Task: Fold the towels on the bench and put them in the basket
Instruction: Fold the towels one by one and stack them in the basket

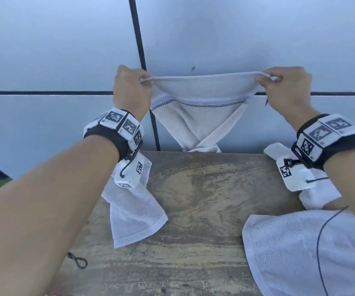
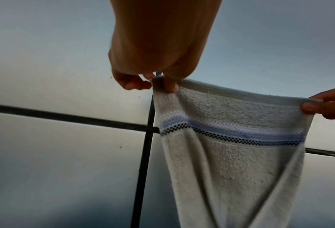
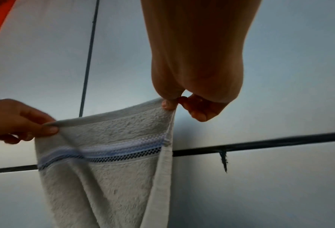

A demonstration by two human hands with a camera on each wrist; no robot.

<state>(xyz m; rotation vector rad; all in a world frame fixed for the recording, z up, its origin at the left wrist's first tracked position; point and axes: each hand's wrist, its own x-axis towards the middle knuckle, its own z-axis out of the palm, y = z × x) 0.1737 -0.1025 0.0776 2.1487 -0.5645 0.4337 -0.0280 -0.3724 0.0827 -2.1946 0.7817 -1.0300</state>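
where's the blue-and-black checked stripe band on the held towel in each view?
Head: centre, the woven blue-and-black checked band across the hanging white terry towel, between left hand and right hand.
Left wrist: right of centre.
Right wrist: lower left of centre.
Shared landmark: the black horizontal wall seam.

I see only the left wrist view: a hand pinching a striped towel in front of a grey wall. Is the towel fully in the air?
Observer: No. In the head view the towel hangs from both hands, and its twisted lower end touches the bench at the far edge.
Operator: Are other towels waiting?
Observer: Yes, a white towel lies on the left of the bench, and more white cloth on the right.
Operator: Do you see the basket?
Observer: No view shows it.
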